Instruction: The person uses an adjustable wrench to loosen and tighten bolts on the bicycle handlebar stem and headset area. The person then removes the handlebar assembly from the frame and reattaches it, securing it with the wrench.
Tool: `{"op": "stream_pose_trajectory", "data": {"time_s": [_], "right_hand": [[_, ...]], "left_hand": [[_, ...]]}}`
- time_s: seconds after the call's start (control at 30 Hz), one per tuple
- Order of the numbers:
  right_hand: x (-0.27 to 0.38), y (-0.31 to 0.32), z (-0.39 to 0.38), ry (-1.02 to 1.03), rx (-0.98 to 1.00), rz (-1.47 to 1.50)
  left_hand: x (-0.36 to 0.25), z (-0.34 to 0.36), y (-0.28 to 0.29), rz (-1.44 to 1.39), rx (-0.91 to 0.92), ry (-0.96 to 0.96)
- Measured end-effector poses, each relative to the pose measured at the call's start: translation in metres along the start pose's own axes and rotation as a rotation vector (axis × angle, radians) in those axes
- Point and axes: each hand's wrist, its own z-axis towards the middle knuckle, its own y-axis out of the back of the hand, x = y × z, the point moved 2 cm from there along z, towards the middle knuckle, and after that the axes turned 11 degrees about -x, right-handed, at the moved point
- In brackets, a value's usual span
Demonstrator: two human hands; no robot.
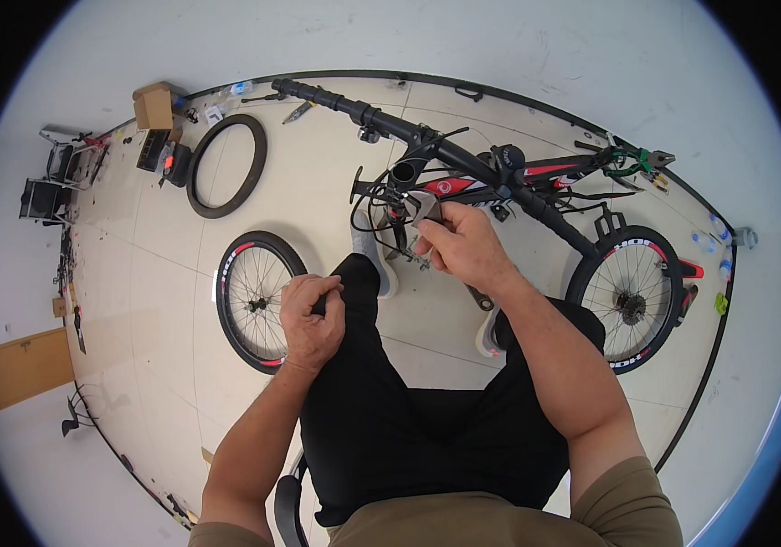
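Note:
My right hand (472,244) is closed around an adjustable wrench (425,208). Its wide jaw points up and left, beside the front end of a bicycle frame (450,186); I cannot tell whether it touches. The handle end shows below my hand. My left hand (311,319) rests at my left knee with its fingers curled in; what they hold, if anything, is hidden. A black handlebar (536,210) runs diagonally across the frame, with loose cables (368,194) near the stem.
A loose wheel (290,246) lies by my left knee, a bare tyre (257,164) farther left. At right are the rear wheel (585,283) and green-handled pliers (655,159). An open cardboard box (154,109) and a black case (174,166) stand at far left.

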Motion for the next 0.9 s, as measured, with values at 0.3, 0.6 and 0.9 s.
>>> {"op": "stream_pose_trajectory", "data": {"time_s": [0.3,0.6,0.9], "right_hand": [[0.004,-0.002,-0.002,-0.040,-0.015,0.003],[0.001,0.000,-0.002,-0.043,-0.038,0.016],[0.004,-0.002,-0.002,0.035,-0.048,-0.046]], "left_hand": [[-0.001,0.000,0.000,0.006,0.004,0.002],[-0.002,0.001,0.000,-0.005,0.003,0.005],[0.000,-0.001,0.000,-0.010,-0.004,0.010]]}}
